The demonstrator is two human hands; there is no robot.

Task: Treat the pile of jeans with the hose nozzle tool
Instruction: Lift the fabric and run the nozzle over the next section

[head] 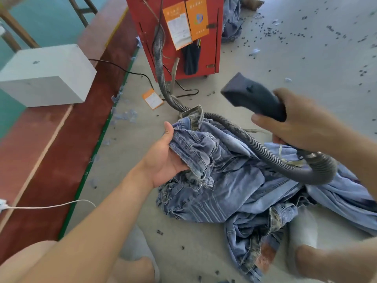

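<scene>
You look early in the job: your right hand (pixel 302 121) grips the dark grey plastic nozzle head (pixel 253 97), raised clear of the denim, so no treating is under way. Your left hand (pixel 169 154) grasps a bunched fold of the faded blue jeans pile (pixel 234 193), which sprawls on the floor beneath both hands. One nozzle, one ribbed grey hose (pixel 265 152), one pile; garments too tangled to count.
</scene>
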